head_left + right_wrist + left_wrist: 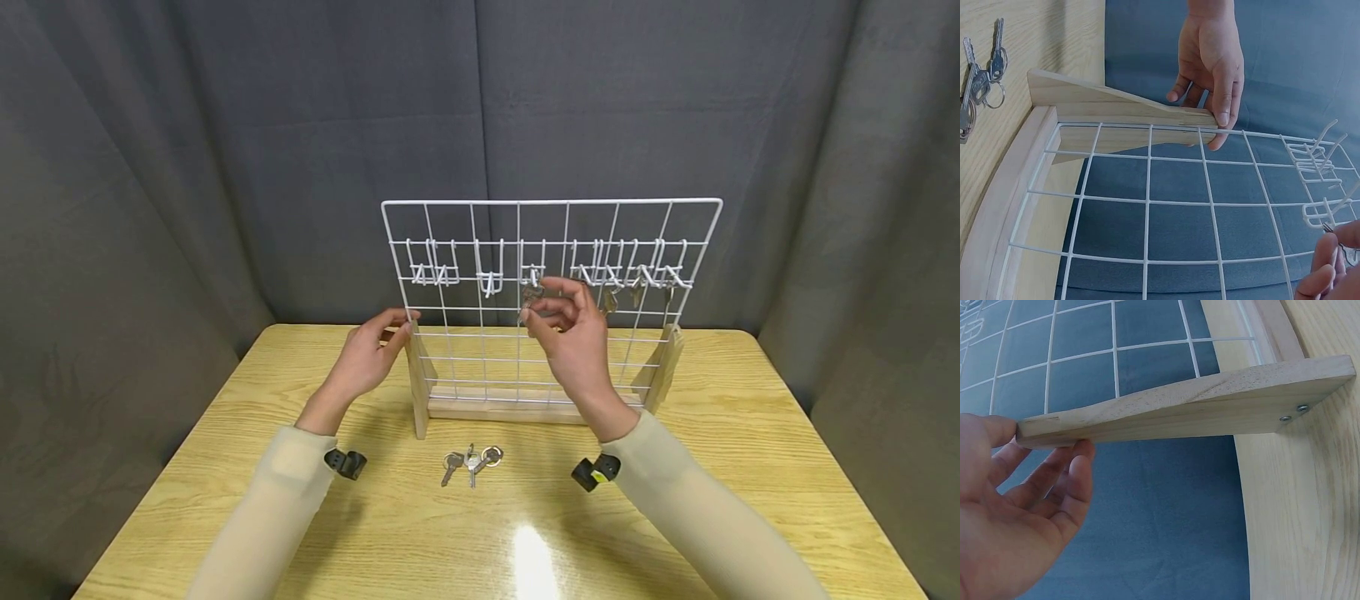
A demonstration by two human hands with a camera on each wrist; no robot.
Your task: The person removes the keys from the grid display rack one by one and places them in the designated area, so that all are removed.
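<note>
A white wire grid rack (518,360) stands on a wooden base with two wooden side supports. My left hand (367,354) pinches the top of the left wooden support (1179,415) between thumb and fingers. At a middle hook (533,273) on the grid, my right hand (576,342) pinches a small metal key (532,293) on a ring. In the right wrist view the fingers hide most of this key, and I cannot tell whether its ring is over the hook. Other keys (611,301) hang from hooks on the right side.
Several loose keys with rings (472,461) lie on the wooden table (420,533) in front of the rack. Bare hooks (490,282) hang on the grid's left part. Dark grey curtains (337,150) enclose the table's back and sides.
</note>
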